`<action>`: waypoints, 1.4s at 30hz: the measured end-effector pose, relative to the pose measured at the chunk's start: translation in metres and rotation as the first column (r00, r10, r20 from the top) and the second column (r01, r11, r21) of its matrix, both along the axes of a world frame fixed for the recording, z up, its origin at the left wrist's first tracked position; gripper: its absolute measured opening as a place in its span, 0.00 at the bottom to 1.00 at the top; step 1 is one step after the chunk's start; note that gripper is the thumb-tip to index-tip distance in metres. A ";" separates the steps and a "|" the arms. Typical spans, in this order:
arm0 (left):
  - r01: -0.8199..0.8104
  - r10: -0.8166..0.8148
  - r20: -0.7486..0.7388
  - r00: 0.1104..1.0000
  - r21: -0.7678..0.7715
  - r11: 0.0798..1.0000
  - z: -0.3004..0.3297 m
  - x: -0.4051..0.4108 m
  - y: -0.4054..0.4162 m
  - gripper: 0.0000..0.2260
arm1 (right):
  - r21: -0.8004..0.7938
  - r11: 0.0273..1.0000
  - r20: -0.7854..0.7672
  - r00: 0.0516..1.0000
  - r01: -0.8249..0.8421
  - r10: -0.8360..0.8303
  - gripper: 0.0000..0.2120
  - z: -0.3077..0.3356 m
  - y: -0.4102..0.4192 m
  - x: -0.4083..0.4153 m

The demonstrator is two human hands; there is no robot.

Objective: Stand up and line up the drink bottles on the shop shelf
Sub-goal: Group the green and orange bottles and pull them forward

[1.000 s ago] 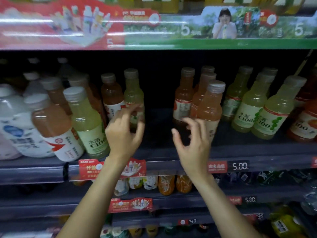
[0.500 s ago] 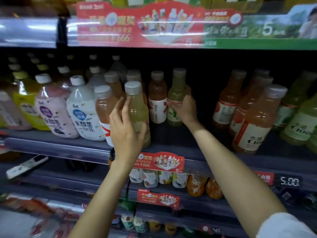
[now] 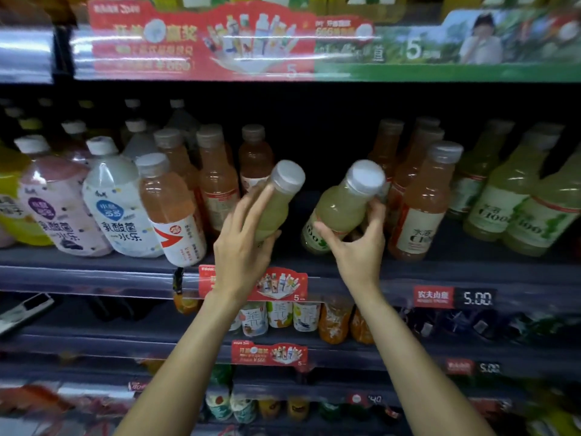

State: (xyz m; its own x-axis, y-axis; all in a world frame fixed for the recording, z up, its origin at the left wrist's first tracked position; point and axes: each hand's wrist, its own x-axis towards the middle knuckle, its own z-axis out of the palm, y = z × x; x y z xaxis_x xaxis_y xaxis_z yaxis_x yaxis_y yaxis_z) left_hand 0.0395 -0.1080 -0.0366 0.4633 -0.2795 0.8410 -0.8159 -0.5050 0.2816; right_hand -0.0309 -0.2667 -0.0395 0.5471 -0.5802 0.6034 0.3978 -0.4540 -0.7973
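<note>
Two pale green drink bottles with grey caps tilt toward me over the dark shelf (image 3: 440,265). My left hand (image 3: 243,243) holds the left green bottle (image 3: 276,202) from the front, fingers along its side and thumb under it. My right hand (image 3: 358,247) grips the right green bottle (image 3: 342,209) low on its body, near the label. Orange bottles (image 3: 217,180) stand in rows behind and to the left; another orange bottle (image 3: 424,206) stands just right of my right hand.
White and pink yoghurt drink bottles (image 3: 116,209) stand at the left, with an orange bottle (image 3: 171,209) leaning at the shelf edge. Green bottles (image 3: 503,196) fill the right end. Price strips (image 3: 456,297) run along the shelf fronts; lower shelves hold small bottles.
Both hands have taken a green bottle each and pulled them forward, tilted toward me. The right hand's bottle moved from the back row to the open gap in the middle.
</note>
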 end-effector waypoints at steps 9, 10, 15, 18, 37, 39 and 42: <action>0.497 -0.496 0.042 0.867 -0.135 0.857 0.023 -0.089 -0.107 0.37 | -0.027 0.982 0.039 0.982 0.188 -0.187 0.35 0.012 -0.088 -0.135; 0.506 -0.508 0.019 0.861 -0.133 0.852 0.022 -0.096 -0.121 0.38 | -0.024 0.975 0.040 0.974 0.222 -0.221 0.34 0.015 -0.099 -0.143; 0.567 -0.573 -0.066 0.817 -0.087 0.819 0.019 -0.127 -0.214 0.36 | -0.025 0.932 0.036 0.932 0.361 -0.360 0.32 0.028 -0.174 -0.177; 0.552 -0.570 -0.149 0.808 -0.146 0.821 0.019 -0.132 -0.261 0.38 | -0.056 0.933 -0.016 0.934 0.356 -0.358 0.30 0.028 -0.210 -0.179; 0.305 -0.288 -0.553 0.782 -0.064 0.950 0.014 -0.089 -0.335 0.45 | -0.321 0.832 -0.307 0.781 0.453 -0.544 0.42 0.011 -0.264 -0.147; 0.309 -0.283 -0.532 0.798 -0.041 0.950 0.010 -0.092 -0.336 0.42 | -0.267 0.852 -0.271 0.813 0.451 -0.515 0.40 0.009 -0.261 -0.150; 0.331 -0.362 -0.593 0.719 -0.166 0.929 0.007 -0.106 -0.332 0.40 | -0.233 0.897 -0.268 0.862 0.375 -0.430 0.34 0.006 -0.259 -0.155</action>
